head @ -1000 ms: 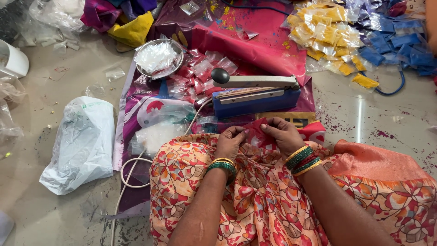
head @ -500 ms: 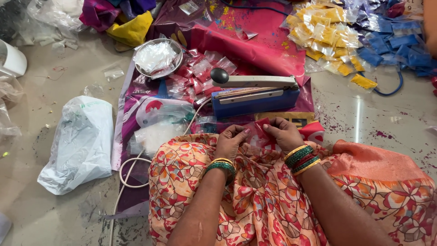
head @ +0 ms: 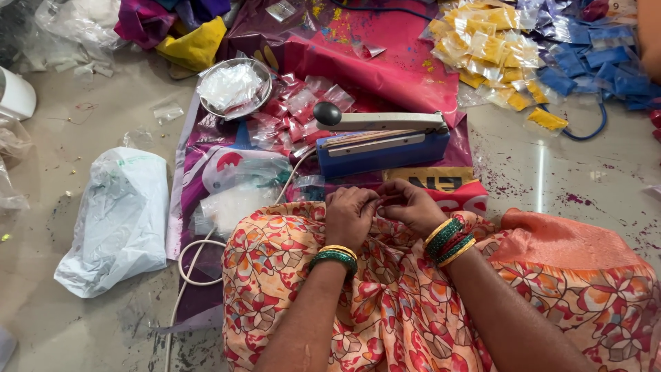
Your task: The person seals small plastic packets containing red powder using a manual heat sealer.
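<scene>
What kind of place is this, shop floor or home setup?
Likely a small home-style packing setup on the floor. A blue heat sealer sits ahead of both hands, with heaps of yellow packets, blue packets and a bowl of clear pouches.

Bright, even light; sharp, with floor (head: 551, 179) glare.

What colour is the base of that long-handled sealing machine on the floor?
Blue base, cream lever arm on top; head view.
</scene>
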